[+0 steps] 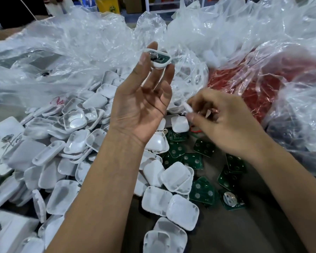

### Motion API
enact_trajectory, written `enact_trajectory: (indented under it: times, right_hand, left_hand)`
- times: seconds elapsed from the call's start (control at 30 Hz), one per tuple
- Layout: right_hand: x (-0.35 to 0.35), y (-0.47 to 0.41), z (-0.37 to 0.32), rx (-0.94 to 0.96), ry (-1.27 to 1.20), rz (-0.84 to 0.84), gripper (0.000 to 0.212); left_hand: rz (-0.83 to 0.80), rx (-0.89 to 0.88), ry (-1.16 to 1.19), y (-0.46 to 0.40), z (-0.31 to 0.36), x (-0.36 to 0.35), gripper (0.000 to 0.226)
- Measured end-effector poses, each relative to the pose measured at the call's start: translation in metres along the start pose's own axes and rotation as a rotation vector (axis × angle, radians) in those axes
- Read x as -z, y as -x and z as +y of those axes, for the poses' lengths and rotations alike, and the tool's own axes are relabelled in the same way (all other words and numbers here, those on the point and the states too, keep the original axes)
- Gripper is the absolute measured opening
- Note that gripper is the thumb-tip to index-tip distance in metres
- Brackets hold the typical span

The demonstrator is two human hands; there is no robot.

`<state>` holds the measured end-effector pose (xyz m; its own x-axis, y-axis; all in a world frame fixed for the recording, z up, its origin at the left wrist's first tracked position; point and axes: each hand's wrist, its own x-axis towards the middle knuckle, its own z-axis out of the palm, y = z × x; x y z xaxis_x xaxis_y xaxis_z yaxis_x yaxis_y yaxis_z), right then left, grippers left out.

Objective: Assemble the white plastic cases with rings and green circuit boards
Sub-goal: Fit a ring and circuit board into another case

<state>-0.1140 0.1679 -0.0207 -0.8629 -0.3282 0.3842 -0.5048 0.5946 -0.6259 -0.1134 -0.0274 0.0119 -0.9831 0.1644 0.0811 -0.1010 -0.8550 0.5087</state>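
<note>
Left hand (pixel 140 99) is up, palm toward the camera, fingertips pinching a white case (pixel 158 58) with a green circuit board (pixel 162 57) and a round silver cell seated inside. Below and right of that grip, the right hand (pixel 224 123) pinches a small white piece (pixel 188 107) between thumb and forefinger. Under both hands lie loose white case halves (pixel 77 143) and green boards (pixel 202 193). Beyond the grip, crumpled clear plastic bags (pixel 226 33).

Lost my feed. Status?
Left hand holds case with board up. Right hand pinches white piece. Nothing blocking.
</note>
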Motion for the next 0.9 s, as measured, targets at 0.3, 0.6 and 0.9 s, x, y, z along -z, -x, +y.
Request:
enact_trajectory:
  times: [0.3, 0.6, 0.9]
  right_hand:
    - [0.008, -0.004, 0.005, -0.109, -0.679, 0.131, 0.02]
    - [0.011, -0.001, -0.007, -0.005, -0.605, 0.121, 0.033]
    - [0.006, 0.002, -0.01, 0.001, -0.521, 0.067, 0.021]
  left_hand:
    - [0.014, -0.007, -0.005, -0.001, 0.0, 0.004, 0.042]
    - [-0.013, -0.002, -0.043, -0.002, -0.001, 0.005, 0.029]
    - [-0.03, -0.013, -0.036, -0.003, -0.002, 0.005, 0.033]
